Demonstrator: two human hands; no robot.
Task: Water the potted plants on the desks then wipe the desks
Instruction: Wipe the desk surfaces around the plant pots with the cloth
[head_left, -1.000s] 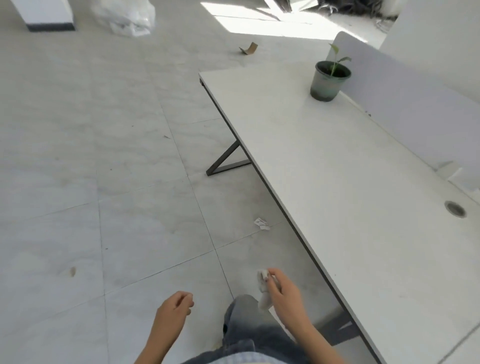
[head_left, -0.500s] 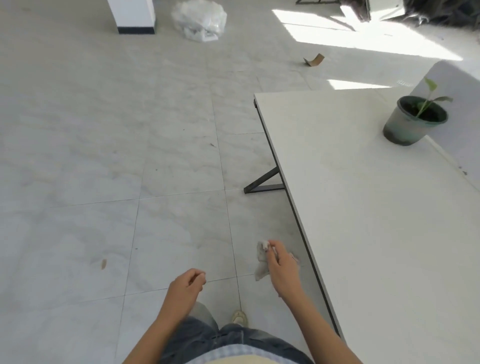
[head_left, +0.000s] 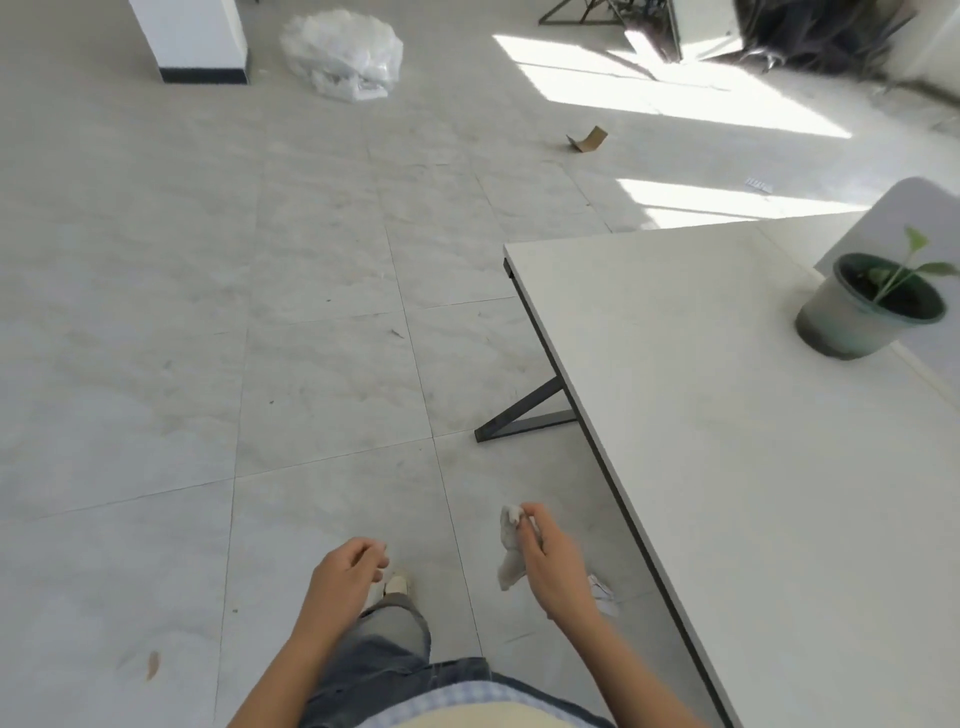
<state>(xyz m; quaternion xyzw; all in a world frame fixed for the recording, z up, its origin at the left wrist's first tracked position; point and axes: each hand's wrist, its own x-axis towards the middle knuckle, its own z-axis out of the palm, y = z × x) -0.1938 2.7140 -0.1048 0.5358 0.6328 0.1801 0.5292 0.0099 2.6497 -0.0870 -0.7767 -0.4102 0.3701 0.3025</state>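
The right hand (head_left: 558, 566) is pinching a small crumpled white cloth (head_left: 511, 545) just left of the white rectangular desk (head_left: 727, 415), nearer it than the left hand (head_left: 345, 577), which is hanging loosely curled and empty, with the grey-green potted seedling (head_left: 857, 312) sitting well ahead and rightward on that desk.

Left hand (head_left: 347, 574) low out front, fingers loosely curled, holding nothing — right hand (head_left: 558, 569) beside it, slightly farther forward, pinches a crumpled white rag (head_left: 510, 551) at its fingertips.
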